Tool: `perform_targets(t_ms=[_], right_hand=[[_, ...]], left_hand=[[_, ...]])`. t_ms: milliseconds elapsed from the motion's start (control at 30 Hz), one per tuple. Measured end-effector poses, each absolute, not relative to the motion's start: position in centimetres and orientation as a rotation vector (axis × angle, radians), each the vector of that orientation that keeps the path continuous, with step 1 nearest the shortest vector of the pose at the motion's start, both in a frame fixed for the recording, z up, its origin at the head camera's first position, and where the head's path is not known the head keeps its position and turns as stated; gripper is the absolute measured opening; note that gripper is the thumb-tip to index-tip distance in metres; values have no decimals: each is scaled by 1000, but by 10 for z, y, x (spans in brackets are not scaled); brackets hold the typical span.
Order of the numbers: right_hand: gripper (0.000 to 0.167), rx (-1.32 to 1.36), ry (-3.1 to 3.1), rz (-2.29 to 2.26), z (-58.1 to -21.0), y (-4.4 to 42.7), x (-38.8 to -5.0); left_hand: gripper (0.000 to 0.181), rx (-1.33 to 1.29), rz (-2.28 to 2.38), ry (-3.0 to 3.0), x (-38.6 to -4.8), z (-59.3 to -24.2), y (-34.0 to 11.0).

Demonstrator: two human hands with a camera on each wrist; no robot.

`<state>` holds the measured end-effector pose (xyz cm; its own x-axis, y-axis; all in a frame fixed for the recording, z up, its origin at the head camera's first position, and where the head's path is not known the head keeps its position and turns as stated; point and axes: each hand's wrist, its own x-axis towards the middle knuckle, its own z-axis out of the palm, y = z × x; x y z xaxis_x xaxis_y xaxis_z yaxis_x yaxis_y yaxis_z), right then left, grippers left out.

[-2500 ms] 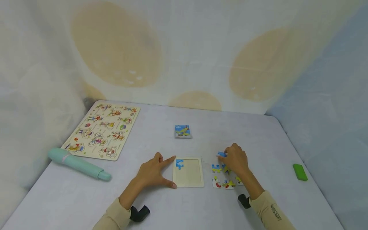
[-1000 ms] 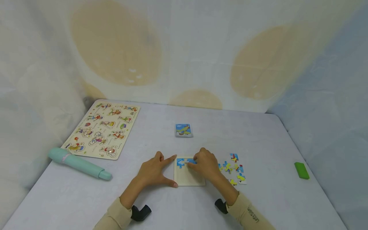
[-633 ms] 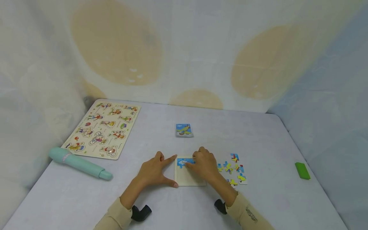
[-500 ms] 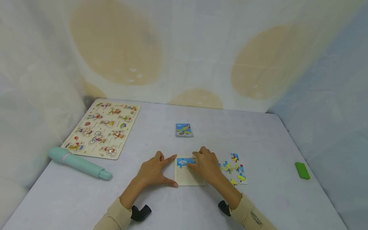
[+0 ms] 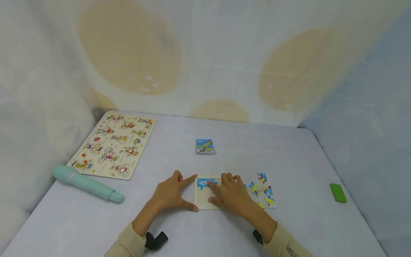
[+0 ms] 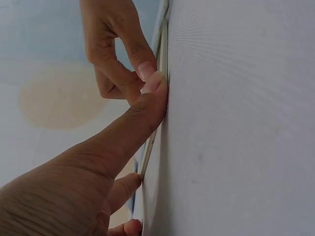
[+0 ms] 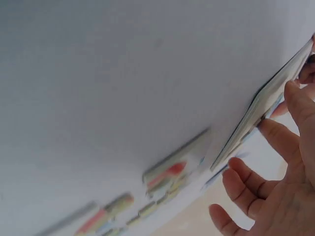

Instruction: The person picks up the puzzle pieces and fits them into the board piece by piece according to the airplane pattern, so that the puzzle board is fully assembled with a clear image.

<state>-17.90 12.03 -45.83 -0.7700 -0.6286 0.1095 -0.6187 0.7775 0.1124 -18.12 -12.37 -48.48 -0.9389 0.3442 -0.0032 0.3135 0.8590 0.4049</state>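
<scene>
A small wooden puzzle tray lies on the white tabletop in front of the person. Blue sky jigsaw pieces sit joined along its top left inside. At the tray's left side, the left hand touches the upper and lower corners with straight index finger and thumb spread. Over the tray's right half, the right hand rests its index fingertip on the blue pieces, thumb apart. The right wrist view shows its other fingers loosely bent with nothing between them. This hand hides the tray's right side. Loose jigsaw pieces lie right of it, some partly covered.
Behind the tray stands a small airplane picture stack. A wooden figure puzzle board lies back left, with a mint-green microphone-shaped object by its near edge. A green block is at the far right.
The right hand carried a blue piece from the loose group into the tray, beside the first. It has since loosened its pinch and shifted slightly nearer. The left hand stayed put.
</scene>
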Motion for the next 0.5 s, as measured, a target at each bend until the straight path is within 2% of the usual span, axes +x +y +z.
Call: perform_targets(t_ms=[267,500], right_hand=[[56,1078,-2828,-178,-461,132,-183],[49,1162,-2763,-165,-460,134,-193]], left_hand=[[105,533,614,2959,-182,-486,-121],[105,531,599,2951,-186,-486,-122]])
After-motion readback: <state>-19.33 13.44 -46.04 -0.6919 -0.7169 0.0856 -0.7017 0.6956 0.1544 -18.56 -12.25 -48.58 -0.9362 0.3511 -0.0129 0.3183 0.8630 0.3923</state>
